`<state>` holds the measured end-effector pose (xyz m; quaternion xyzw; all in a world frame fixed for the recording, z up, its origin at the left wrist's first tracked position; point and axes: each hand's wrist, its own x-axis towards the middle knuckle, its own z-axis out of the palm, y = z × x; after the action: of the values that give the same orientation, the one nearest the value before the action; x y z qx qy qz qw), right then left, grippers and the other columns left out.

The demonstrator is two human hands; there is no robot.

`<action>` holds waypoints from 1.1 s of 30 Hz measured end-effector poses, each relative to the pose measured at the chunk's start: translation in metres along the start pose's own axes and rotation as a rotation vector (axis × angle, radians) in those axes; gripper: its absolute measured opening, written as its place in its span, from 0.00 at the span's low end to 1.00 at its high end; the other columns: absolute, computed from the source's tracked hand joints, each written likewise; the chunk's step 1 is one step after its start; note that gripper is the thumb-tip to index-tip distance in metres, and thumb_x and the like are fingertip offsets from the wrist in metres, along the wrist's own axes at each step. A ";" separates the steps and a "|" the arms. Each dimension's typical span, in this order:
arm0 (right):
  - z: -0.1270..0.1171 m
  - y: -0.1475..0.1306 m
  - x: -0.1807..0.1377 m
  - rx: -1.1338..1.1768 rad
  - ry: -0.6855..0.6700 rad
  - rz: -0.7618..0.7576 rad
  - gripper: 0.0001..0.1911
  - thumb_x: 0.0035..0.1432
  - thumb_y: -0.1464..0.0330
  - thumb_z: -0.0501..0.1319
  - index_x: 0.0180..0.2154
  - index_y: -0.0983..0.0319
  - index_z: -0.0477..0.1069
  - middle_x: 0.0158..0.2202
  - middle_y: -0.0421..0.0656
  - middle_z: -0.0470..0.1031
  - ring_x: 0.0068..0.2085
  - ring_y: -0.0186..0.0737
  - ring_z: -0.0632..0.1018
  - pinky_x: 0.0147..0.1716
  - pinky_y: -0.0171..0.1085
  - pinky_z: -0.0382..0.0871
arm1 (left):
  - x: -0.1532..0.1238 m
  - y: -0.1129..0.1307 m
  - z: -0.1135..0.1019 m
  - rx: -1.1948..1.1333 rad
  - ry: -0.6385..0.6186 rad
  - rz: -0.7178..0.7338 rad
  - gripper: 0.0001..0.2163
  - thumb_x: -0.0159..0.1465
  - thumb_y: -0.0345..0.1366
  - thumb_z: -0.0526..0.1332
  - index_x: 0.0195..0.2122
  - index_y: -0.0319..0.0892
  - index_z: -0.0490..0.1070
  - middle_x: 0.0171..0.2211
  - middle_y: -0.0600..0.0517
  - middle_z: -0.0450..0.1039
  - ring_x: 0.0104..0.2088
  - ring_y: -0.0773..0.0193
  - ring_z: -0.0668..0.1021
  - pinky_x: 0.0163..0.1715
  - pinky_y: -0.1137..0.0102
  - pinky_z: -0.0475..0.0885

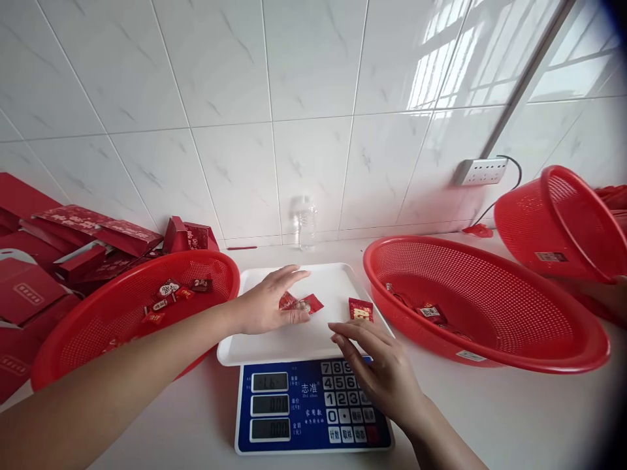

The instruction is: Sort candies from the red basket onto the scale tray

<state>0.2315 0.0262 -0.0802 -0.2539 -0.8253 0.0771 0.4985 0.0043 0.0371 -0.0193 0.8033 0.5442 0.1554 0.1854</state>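
Observation:
My left hand [267, 301] is over the white tray [313, 343] of a digital scale [313, 418], fingers stretched and thumb apart. Small red-wrapped candies [312, 303] lie on the tray between its thumb and fingers, partly covered by it. My right hand [382, 365] hovers over the tray's front right edge and the keypad, thumb and forefinger tips nearly together with nothing visible between them. Just beyond its fingers, another red candy packet [361, 309] rests on the tray. The scale has a blue panel with three small displays.
Red mesh baskets with wrapped candies stand left [225, 267] and right [490, 274]. A person's hand [614, 297] at the right edge touches a tilted red basket [529, 222]. Red boxes [34, 287] pile up left. A clear jar [307, 224] stands by the tiled wall, near a power strip [484, 172].

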 end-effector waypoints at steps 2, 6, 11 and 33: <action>0.002 0.007 -0.001 -0.111 0.016 0.035 0.09 0.63 0.71 0.55 0.41 0.61 0.73 0.32 0.44 0.79 0.33 0.38 0.79 0.31 0.37 0.74 | 0.000 0.002 0.001 0.039 -0.107 -0.047 0.40 0.58 0.59 0.57 0.67 0.49 0.43 0.69 0.46 0.37 0.67 0.50 0.46 0.63 0.53 0.49; 0.004 0.025 -0.005 -0.389 -0.026 0.149 0.15 0.64 0.63 0.53 0.45 0.63 0.73 0.40 0.49 0.80 0.41 0.48 0.80 0.38 0.46 0.75 | -0.002 -0.005 0.005 0.130 -0.221 -0.157 0.40 0.61 0.61 0.50 0.68 0.45 0.39 0.70 0.44 0.32 0.68 0.51 0.39 0.64 0.52 0.44; 0.000 0.031 -0.007 -0.470 -0.138 0.230 0.17 0.64 0.60 0.53 0.46 0.62 0.73 0.39 0.50 0.80 0.41 0.49 0.80 0.42 0.50 0.74 | -0.009 -0.017 0.009 0.170 -0.277 -0.191 0.39 0.61 0.63 0.45 0.68 0.45 0.41 0.70 0.45 0.34 0.68 0.50 0.37 0.64 0.52 0.40; 0.005 0.030 -0.011 -0.353 -0.180 0.005 0.18 0.65 0.59 0.51 0.52 0.59 0.68 0.44 0.49 0.79 0.46 0.50 0.78 0.51 0.62 0.62 | -0.017 -0.011 0.000 -0.105 -0.144 -0.091 0.31 0.63 0.54 0.53 0.64 0.45 0.53 0.67 0.45 0.49 0.66 0.51 0.54 0.63 0.58 0.52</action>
<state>0.2412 0.0470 -0.1031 -0.3315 -0.8667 -0.0454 0.3699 -0.0110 0.0246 -0.0249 0.7761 0.5565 0.1170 0.2725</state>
